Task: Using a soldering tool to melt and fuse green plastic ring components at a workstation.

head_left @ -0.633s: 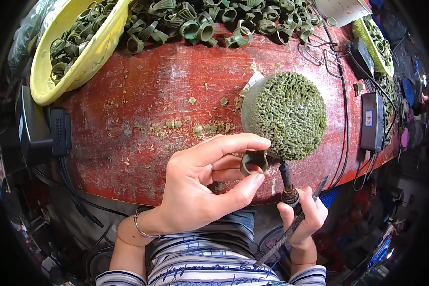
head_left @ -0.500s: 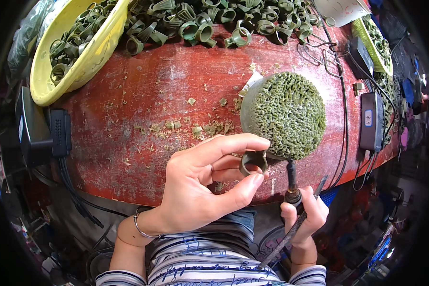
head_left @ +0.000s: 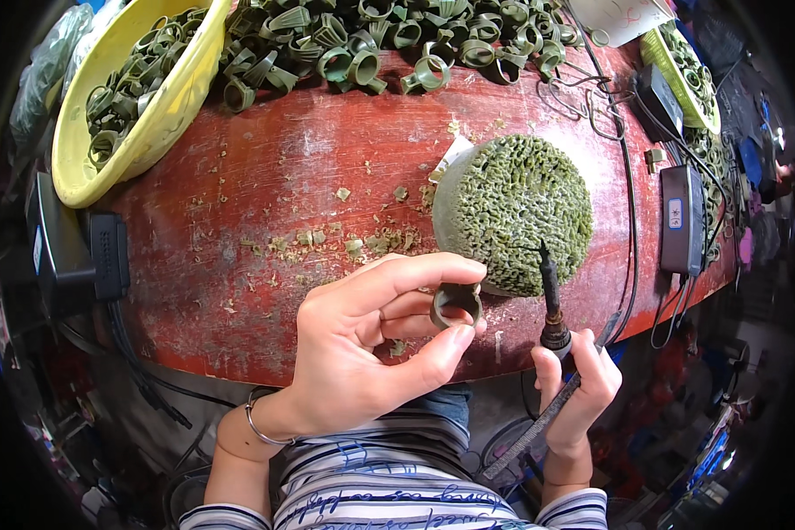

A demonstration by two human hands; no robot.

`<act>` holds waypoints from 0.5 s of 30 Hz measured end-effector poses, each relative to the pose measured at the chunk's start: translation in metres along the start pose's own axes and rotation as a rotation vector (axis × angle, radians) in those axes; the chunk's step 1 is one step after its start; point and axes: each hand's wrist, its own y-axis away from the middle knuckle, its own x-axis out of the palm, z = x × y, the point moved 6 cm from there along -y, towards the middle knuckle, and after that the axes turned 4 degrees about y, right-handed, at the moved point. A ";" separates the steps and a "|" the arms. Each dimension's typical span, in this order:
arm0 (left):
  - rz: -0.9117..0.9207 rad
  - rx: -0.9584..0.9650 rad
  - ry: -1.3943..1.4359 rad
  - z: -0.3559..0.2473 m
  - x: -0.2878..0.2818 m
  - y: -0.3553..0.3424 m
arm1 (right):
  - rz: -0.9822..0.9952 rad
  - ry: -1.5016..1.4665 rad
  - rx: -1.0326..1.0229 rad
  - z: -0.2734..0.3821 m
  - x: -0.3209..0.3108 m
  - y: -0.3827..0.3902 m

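Left hand [head_left: 353, 340]: thumb and index fingertip are being pressed on opposite sides of a dark green ring [head_left: 461, 291], the remaining fingers being kept bent behind it. The ring's opening is being turned toward the viewer. A metal bangle [head_left: 254, 420] is being worn on this wrist.

Right hand [head_left: 583, 389]: fingers are being kept curled, and a dark pen-like tool [head_left: 551, 300] is being gripped near its collar, tip upward. A long rough grey bar [head_left: 532, 437] is also being carried in this hand, slanting down toward the person's striped shirt [head_left: 371, 495].

Just beyond both hands, a round block [head_left: 530, 208] with a pitted green top is being overlapped in view by the tool tip; whether contact is being made cannot be told. A scrap of white paper [head_left: 451, 157] is being partly covered by the block's far left side.

Ahead of the left hand, green crumbs [head_left: 309, 238] are being borne by the red tabletop [head_left: 194, 203]. Farther out, many green rings [head_left: 331, 31] are being heaped. More are being held in a yellow basin [head_left: 181, 119], far left of the hands, and in a lime basket [head_left: 696, 115], far right. Nearer the right hand, a black box [head_left: 680, 221] is being rested on the table beside a black cable [head_left: 632, 221].
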 end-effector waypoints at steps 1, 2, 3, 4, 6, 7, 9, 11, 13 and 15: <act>0.002 0.000 0.000 0.000 0.000 0.000 | 0.000 0.005 -0.001 0.000 0.000 0.000; 0.001 -0.002 0.004 0.001 0.000 0.000 | 0.000 0.010 -0.002 0.000 0.000 0.000; 0.000 -0.005 0.008 0.001 0.000 -0.001 | -0.001 0.011 -0.001 0.000 -0.001 0.000; 0.000 -0.004 0.007 0.001 0.000 -0.001 | 0.006 0.012 -0.003 0.001 -0.001 -0.001; 0.003 -0.002 0.005 0.001 0.000 -0.001 | 0.012 0.013 -0.006 0.000 -0.002 0.000; 0.000 0.000 0.003 0.000 -0.001 0.000 | 0.008 -0.006 -0.031 0.000 -0.003 0.001; -0.003 -0.004 -0.003 -0.002 -0.001 0.000 | 0.005 -0.028 -0.060 0.002 -0.005 0.001; 0.003 -0.005 0.003 0.000 0.000 0.000 | 0.028 -0.050 -0.120 0.007 -0.005 0.003; 0.006 -0.003 0.007 0.000 0.001 -0.001 | 0.038 -0.072 -0.146 0.008 0.001 0.006; 0.010 -0.012 0.022 -0.001 0.001 -0.001 | 0.027 -0.082 -0.206 0.010 0.005 0.007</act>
